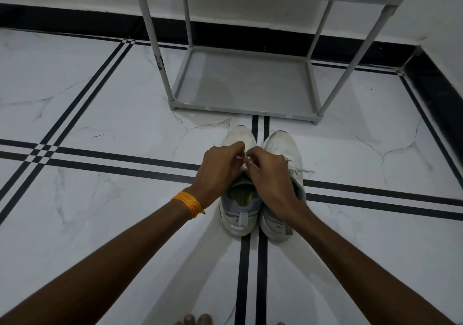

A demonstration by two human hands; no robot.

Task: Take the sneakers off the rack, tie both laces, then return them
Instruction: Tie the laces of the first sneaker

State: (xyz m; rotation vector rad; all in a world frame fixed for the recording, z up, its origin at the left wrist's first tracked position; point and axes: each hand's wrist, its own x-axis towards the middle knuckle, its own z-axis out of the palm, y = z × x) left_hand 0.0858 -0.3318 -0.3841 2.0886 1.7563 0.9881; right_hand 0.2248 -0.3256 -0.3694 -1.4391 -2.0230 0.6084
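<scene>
Head camera looks down past bare toes [198, 321] at the bottom edge onto a white marble-look floor [100, 224] crossed by pairs of black stripes. Two bare forearms reach forward from the lower corners; the left one wears an orange thread band [189, 205] at the wrist. Both hands meet over a pair of white sneakers standing side by side on the floor, heels toward the person and toes toward the rack. The left sneaker [239, 209] shows a grey collar, a greenish insole and a small heel tab; its toe cap is scuffed white. The right sneaker [281, 146] is partly covered by the right wrist, and a loose end of its lace trails out to the right side. The left hand [219, 172] and right hand [269, 177] are curled, fingertips pinching the white lace [241, 159] above the left sneaker's tongue. Beyond the shoes, just past their toes, stands a grey rack [245, 81] with thin poles, its lowest shelf bare and a higher shelf cut off by the top edge. Behind it runs a black skirting band under a white wall.
</scene>
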